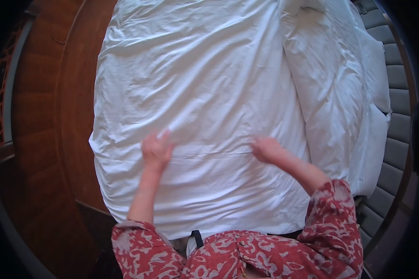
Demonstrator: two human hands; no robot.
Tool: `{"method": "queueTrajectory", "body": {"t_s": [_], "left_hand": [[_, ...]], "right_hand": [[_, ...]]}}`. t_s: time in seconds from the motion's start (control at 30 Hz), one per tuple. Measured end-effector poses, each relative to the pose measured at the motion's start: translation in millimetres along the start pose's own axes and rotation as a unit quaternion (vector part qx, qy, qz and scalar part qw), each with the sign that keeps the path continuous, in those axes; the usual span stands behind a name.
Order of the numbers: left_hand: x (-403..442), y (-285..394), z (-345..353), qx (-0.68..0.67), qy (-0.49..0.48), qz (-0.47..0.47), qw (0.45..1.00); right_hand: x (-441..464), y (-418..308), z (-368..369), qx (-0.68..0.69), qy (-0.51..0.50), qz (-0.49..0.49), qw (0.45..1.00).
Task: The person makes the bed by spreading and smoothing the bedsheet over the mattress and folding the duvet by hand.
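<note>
A white duvet or sheet (pixel 195 93), wrinkled in long diagonal folds, spreads over the bed in front of me. My left hand (pixel 157 149) is over its near part, left of the middle, and its fingers are smeared by motion. Level with it on the other side, my right hand (pixel 266 149) is closed, its curled fingers pinching the white cloth, also slightly blurred. A straight crease runs across the cloth between both hands. Toward my body, the near part of the cloth lies in shallow ripples.
Bunched white bedding (pixel 330 93) lies along the right side of the bed. Beyond it is a grey padded panel (pixel 395 130). Brown wooden floor (pixel 79 107) borders the left side, with a lattice panel (pixel 0 93) at the far left. My body is against the near edge.
</note>
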State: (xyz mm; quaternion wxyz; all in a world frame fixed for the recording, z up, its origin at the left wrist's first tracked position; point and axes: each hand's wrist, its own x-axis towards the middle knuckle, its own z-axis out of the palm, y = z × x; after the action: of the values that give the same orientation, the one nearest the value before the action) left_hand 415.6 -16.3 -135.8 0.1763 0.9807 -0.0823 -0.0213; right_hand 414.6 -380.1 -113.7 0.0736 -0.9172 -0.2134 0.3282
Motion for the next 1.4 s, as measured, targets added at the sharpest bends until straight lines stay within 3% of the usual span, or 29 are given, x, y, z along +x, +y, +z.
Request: {"method": "queueTrajectory", "body": {"t_s": [0.03, 0.1, 0.17, 0.33, 0.47, 0.63, 0.8, 0.87, 1.0, 1.1, 1.23, 1.4], "left_hand": [[19.2, -13.7, -3.7, 0.048, -0.019, -0.052, 0.997], [45.7, -22.4, -6.9, 0.085, -0.087, -0.157, 0.98], [60.6, -24.0, -5.6, 0.065, -0.186, -0.258, 0.946], [73.4, -55.9, 11.4, 0.04, -0.208, -0.261, 0.942], [72.6, -58.1, 15.6, 0.059, -0.204, -0.257, 0.943], [70.1, -63.0, 21.1, 0.061, -0.191, -0.248, 0.948], [55.7, -18.6, 11.7, 0.108, -0.18, -0.267, 0.94], [21.2, -11.8, 41.8, 0.144, -0.092, -0.236, 0.957], [-85.2, 36.8, 85.4, 0.178, -0.016, -0.149, 0.973], [-158.8, 107.5, 79.4, 0.133, -0.122, -0.123, 0.976], [-240.6, 149.6, 66.1, 0.064, -0.259, -0.007, 0.964], [-296.9, 198.3, 49.2, 0.041, -0.38, 0.118, 0.917]], "right_hand": [[34.4, -7.5, -25.5, -0.004, 0.052, -0.033, 0.998], [102.5, -11.0, -47.9, -0.024, 0.265, -0.147, 0.953], [151.8, -27.7, -88.1, -0.111, 0.236, -0.11, 0.959], [195.1, -16.6, -98.9, -0.091, 0.247, 0.028, 0.964], [128.3, 26.5, -75.6, -0.028, 0.135, 0.133, 0.982], [-17.9, 65.4, 24.5, 0.021, 0.086, 0.204, 0.975], [-151.8, 28.5, 127.0, 0.127, 0.023, 0.301, 0.945], [-192.1, -0.2, 151.5, 0.145, -0.001, 0.299, 0.943], [-263.5, -42.7, 204.6, 0.191, -0.096, 0.3, 0.93], [-299.2, -42.5, 216.8, 0.23, -0.135, 0.277, 0.923], [-313.5, -42.8, 226.4, 0.324, -0.138, 0.281, 0.893], [-339.8, 22.2, 177.9, 0.35, 0.104, 0.34, 0.867]]}}
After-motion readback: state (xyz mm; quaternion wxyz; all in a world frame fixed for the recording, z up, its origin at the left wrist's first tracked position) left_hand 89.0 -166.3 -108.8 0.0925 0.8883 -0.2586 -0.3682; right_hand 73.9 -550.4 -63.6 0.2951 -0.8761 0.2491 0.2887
